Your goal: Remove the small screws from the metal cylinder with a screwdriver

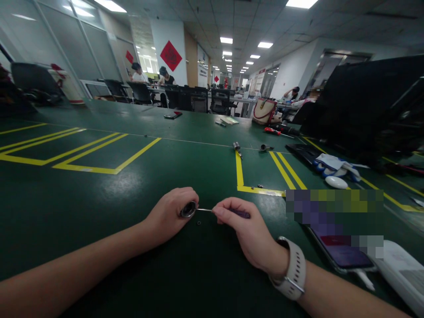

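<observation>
My left hand (170,212) is closed round a small metal cylinder (188,209), its round open end facing right. My right hand (247,232), with a pale watch on the wrist, pinches a thin dark-handled screwdriver (232,213). The screwdriver's metal tip points left and reaches the cylinder's end. Both hands rest low on the green table (99,203). A tiny dark screw (198,223) lies on the table just under the tool's shaft.
A phone (344,256) on a cable and a white booklet (402,267) lie at the right. Farther back are two metal parts (236,148), small screws (260,186), gloves (333,164), a white mouse (336,182), a red screwdriver (273,131) and a bag (264,111). People sit at distant desks.
</observation>
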Available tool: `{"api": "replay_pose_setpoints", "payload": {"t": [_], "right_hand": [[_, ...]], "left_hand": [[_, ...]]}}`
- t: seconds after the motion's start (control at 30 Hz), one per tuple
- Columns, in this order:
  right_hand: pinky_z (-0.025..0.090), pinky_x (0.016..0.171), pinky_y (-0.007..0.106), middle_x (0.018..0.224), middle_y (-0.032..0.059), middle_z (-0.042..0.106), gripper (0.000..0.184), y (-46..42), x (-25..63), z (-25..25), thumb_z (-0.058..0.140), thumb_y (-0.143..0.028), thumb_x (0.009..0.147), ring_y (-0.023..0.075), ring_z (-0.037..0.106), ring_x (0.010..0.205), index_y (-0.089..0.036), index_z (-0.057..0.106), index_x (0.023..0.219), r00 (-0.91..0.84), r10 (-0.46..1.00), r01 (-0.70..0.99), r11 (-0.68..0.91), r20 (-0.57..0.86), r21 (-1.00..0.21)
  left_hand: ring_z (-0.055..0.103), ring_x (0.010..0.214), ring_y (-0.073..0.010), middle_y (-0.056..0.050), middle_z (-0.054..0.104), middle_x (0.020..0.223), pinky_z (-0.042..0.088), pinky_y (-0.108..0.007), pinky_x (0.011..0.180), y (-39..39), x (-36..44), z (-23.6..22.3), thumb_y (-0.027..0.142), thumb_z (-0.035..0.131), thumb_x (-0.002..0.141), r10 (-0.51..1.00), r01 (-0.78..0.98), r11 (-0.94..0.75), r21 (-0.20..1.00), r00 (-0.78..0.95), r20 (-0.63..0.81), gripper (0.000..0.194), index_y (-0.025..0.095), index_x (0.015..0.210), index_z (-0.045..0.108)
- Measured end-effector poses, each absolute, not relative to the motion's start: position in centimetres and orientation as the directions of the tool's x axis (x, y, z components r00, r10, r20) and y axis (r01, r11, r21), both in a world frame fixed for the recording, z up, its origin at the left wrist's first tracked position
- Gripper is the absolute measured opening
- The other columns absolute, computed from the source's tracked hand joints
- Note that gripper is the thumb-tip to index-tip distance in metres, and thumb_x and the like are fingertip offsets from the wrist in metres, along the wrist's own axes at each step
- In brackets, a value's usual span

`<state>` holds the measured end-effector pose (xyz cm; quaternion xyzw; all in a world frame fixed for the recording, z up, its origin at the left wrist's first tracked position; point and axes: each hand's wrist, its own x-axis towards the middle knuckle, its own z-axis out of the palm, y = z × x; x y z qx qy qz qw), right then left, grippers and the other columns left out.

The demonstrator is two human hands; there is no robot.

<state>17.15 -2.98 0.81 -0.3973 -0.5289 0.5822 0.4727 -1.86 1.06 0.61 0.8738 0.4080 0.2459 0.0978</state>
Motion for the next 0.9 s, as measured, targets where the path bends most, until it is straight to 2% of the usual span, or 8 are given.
{"api": "replay_pose_setpoints", "payload": {"t": [0.1,0.2,0.3,0.4,0.5,0.57,0.73,0.9], "right_hand": [[0.04,0.07,0.028,0.071,-0.0007,0.058,0.011,-2.6,17.0,0.2,0.067,-0.027,0.073,0.0124,0.051,0.07,-0.016,0.066,0.075,-0.261,0.965,-0.326,-0.098,-0.011,-0.94],[0.041,0.072,0.028,0.075,0.0004,0.061,0.011,-2.6,16.9,0.2,0.068,-0.026,0.073,0.0126,0.053,0.072,-0.016,0.067,0.078,-0.302,0.953,-0.362,-0.119,-0.004,-0.924],[0.041,0.072,0.028,0.074,-0.0001,0.061,0.011,-3.0,16.9,0.4,0.067,-0.028,0.074,0.0132,0.054,0.073,-0.018,0.067,0.078,-0.253,0.967,-0.294,-0.044,0.033,-0.955],[0.041,0.067,0.029,0.074,-0.0001,0.062,0.013,-3.4,17.0,0.7,0.063,-0.031,0.077,0.0143,0.054,0.071,-0.019,0.067,0.078,-0.219,0.971,-0.109,0.074,0.097,-0.991],[0.04,0.064,0.029,0.073,0.0,0.061,0.013,-3.7,17.0,0.9,0.062,-0.031,0.078,0.0144,0.053,0.069,-0.019,0.067,0.077,-0.254,0.963,-0.014,0.092,0.093,-0.996],[0.041,0.065,0.029,0.072,-0.0002,0.061,0.013,-3.6,17.0,0.9,0.064,-0.031,0.077,0.0141,0.054,0.069,-0.019,0.067,0.075,-0.263,0.962,-0.079,0.058,0.077,-0.995],[0.042,0.071,0.028,0.07,0.0,0.062,0.008,-3.2,16.8,0.6,0.068,-0.024,0.072,0.0121,0.055,0.07,-0.017,0.068,0.074,-0.275,0.961,-0.371,-0.126,-0.021,-0.92],[0.043,0.071,0.028,0.072,0.0008,0.062,0.01,-3.0,16.8,0.3,0.068,-0.026,0.073,0.0125,0.055,0.07,-0.016,0.069,0.076,-0.272,0.962,-0.413,-0.143,-0.028,-0.9]], "left_hand": [[0.05,0.062,-0.0129,0.001,0.052,0.065,0.037,-0.025,0.057,1.1,-1.8,0.7,0.014,0.047,0.077,0.782,0.646,-0.623,0.442,0.498,0.374,0.012,0.017,0.066,0.047],[0.049,0.059,-0.0116,0.002,0.05,0.063,0.037,-0.024,0.055,1.2,-1.9,0.7,0.019,0.048,0.079,0.787,0.622,-0.617,0.483,0.471,0.399,0.014,0.017,0.065,0.047],[0.049,0.059,-0.0115,0.003,0.05,0.063,0.037,-0.023,0.054,1.2,-1.9,0.7,0.017,0.048,0.078,0.796,0.648,-0.603,0.466,0.451,0.403,0.013,0.017,0.065,0.047],[0.049,0.061,-0.0125,0.002,0.051,0.064,0.036,-0.024,0.056,1.0,-1.8,0.7,0.012,0.047,0.077,0.793,0.684,-0.602,0.411,0.457,0.402,0.012,0.017,0.066,0.048],[0.049,0.062,-0.0126,0.002,0.051,0.065,0.036,-0.025,0.056,0.9,-1.8,0.7,0.01,0.048,0.076,0.778,0.695,-0.62,0.364,0.483,0.403,0.013,0.017,0.065,0.048],[0.048,0.062,-0.0123,0.002,0.051,0.065,0.036,-0.024,0.057,0.9,-1.8,0.7,0.01,0.048,0.076,0.773,0.685,-0.627,0.372,0.484,0.411,0.013,0.017,0.065,0.048],[0.048,0.058,-0.0104,0.003,0.049,0.063,0.037,-0.023,0.055,1.2,-1.9,0.4,0.018,0.05,0.08,0.777,0.628,-0.627,0.461,0.46,0.429,0.017,0.018,0.064,0.045],[0.048,0.059,-0.0107,0.003,0.049,0.064,0.037,-0.023,0.055,1.2,-1.8,0.5,0.017,0.05,0.079,0.789,0.633,-0.613,0.473,0.458,0.409,0.016,0.017,0.065,0.045]]}}
